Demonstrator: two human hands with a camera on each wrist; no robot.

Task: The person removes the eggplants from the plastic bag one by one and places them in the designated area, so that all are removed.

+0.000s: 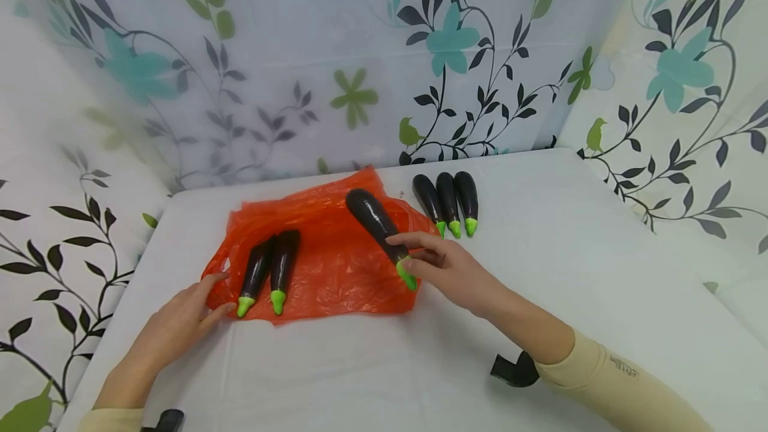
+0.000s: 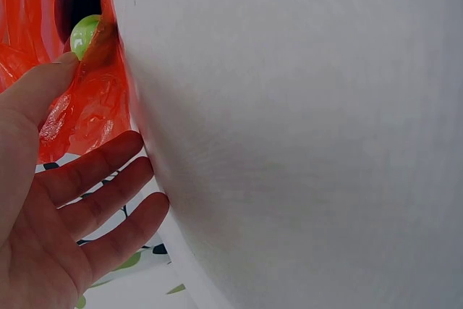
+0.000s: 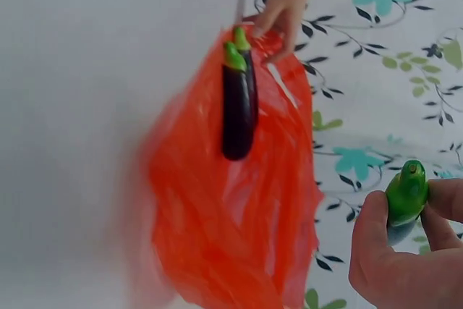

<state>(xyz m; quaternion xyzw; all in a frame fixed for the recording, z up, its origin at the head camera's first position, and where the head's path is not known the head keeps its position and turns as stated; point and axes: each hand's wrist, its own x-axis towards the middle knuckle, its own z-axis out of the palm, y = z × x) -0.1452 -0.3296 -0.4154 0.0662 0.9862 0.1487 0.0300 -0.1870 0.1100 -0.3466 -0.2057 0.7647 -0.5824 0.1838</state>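
Note:
My right hand [image 1: 447, 269] grips an eggplant [image 1: 372, 215] by its green stem end. The eggplant tilts above the right part of an orange-red plastic bag [image 1: 348, 285], dark end pointing away. In the right wrist view, thumb and fingers pinch the green stem [image 3: 406, 192]. Two more eggplants [image 1: 255, 272] [image 1: 285, 265] lie side by side on the left part of the bag, stems toward me. My left hand [image 1: 180, 319] rests at the bag's left edge, thumb and fingers apart. In the left wrist view, its thumb [image 2: 54, 81] touches the bag beside a green stem.
Three eggplants [image 1: 445, 202] lie in a row on the white table [image 1: 558, 232], right of the bag. Leaf-patterned curtains [image 1: 288, 52] stand behind and at both sides. Black objects [image 1: 516, 371] [image 1: 170, 420] show by each forearm.

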